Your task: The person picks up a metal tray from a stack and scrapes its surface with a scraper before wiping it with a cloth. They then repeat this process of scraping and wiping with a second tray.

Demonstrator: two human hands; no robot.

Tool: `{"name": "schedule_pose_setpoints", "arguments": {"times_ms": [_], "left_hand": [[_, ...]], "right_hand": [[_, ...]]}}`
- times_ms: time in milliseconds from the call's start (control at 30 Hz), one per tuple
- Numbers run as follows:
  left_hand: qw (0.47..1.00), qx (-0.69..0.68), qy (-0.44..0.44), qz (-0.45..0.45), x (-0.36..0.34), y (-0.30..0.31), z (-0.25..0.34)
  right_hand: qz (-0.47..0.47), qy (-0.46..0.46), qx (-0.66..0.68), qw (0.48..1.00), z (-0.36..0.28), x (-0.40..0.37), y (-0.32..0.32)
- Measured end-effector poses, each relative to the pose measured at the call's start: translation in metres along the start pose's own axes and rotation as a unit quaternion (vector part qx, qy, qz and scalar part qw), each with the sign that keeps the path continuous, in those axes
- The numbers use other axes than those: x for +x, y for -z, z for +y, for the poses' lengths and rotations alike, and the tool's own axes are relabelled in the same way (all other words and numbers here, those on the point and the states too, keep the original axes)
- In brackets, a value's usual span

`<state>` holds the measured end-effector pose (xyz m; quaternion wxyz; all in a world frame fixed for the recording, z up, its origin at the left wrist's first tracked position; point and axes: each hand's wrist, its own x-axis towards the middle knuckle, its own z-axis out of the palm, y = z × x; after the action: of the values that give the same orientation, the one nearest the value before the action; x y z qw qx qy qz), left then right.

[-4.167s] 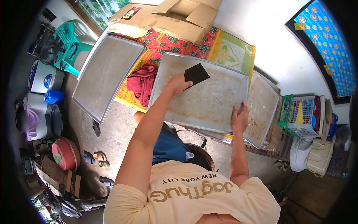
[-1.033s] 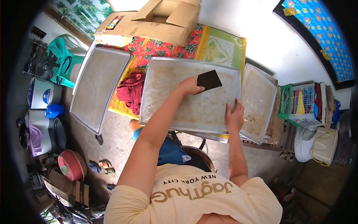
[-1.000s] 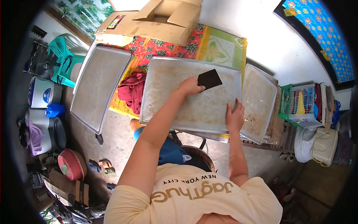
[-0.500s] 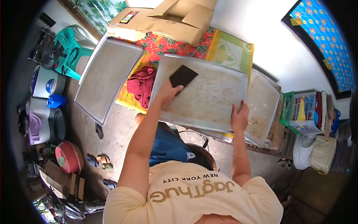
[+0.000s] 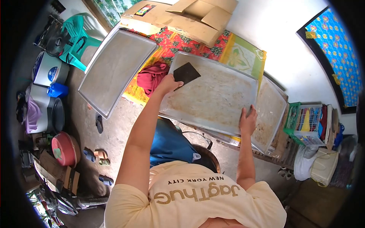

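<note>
**Scraper at the tray's far corner, one hand steadying the near edge**

The left hand [image 5: 167,84] pinches a black scraper [image 5: 186,73] against the big metal tray [image 5: 216,98], up at its 10 o'clock corner and just beside the rim. The right hand [image 5: 248,121] is closed over the tray's edge at 5 o'clock. The tray looks tilted, overlapping another tray [image 5: 270,114] at 3 o'clock. A hard push this near the corner could run the scraper off the rim toward the red cloth [image 5: 152,76] at 9 o'clock. It could also pivot the tray about its single grip, so that it slides off its support.
</note>
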<state>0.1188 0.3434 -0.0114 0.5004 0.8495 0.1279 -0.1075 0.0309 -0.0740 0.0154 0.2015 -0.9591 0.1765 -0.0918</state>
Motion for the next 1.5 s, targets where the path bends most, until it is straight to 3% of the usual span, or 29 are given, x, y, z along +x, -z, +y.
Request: {"name": "schedule_pose_setpoints", "arguments": {"times_ms": [33, 133, 233, 333, 433, 533, 633, 733, 1033, 1133, 1333, 1433, 1500], "left_hand": [[0.999, 0.022, 0.021, -0.013, 0.002, -0.001, -0.001], [0.998, -0.043, -0.023, 0.038, -0.003, -0.002, 0.001], [0.999, -0.013, 0.022, -0.025, 0.000, 0.000, 0.000], [0.997, -0.061, -0.037, 0.039, -0.008, -0.001, 0.010], [1.000, 0.015, 0.022, 0.017, 0.001, -0.003, 0.002], [0.998, -0.032, -0.030, 0.039, 0.004, -0.004, -0.003], [1.000, 0.005, 0.002, 0.006, 0.005, -0.003, -0.005], [0.998, -0.023, -0.035, 0.057, 0.000, -0.004, 0.000], [0.997, -0.019, -0.040, 0.060, -0.009, -0.001, 0.011], [0.993, -0.100, -0.031, 0.048, -0.006, 0.000, 0.006], [0.993, -0.002, 0.027, 0.113, 0.007, -0.001, 0.004], [0.999, -0.004, 0.023, 0.022, 0.006, 0.002, 0.021], [0.997, 0.005, 0.037, 0.069, 0.008, 0.001, 0.022]], "right_hand": [[0.002, 0.000, 0.000, 1.000, 0.000, 0.000, 0.000], [-0.009, -0.009, 0.003, 1.000, -0.003, 0.000, 0.004], [-0.008, -0.007, 0.003, 1.000, -0.002, 0.000, 0.002], [-0.012, -0.010, 0.002, 1.000, -0.002, 0.000, 0.002], [-0.012, -0.007, 0.001, 1.000, -0.001, 0.000, 0.002], [-0.013, -0.012, -0.002, 1.000, -0.001, 0.001, 0.002], [-0.012, -0.013, -0.003, 1.000, -0.001, 0.000, 0.002], [-0.011, -0.009, -0.001, 1.000, 0.000, 0.000, 0.001], [-0.016, -0.019, -0.004, 1.000, -0.002, 0.000, 0.003], [-0.017, -0.018, -0.006, 1.000, -0.002, 0.000, 0.003], [-0.016, -0.017, -0.005, 1.000, -0.001, 0.001, 0.002], [-0.013, -0.018, -0.001, 1.000, -0.001, 0.001, 0.002], [-0.009, -0.012, -0.002, 1.000, 0.000, 0.000, 0.001]]}}
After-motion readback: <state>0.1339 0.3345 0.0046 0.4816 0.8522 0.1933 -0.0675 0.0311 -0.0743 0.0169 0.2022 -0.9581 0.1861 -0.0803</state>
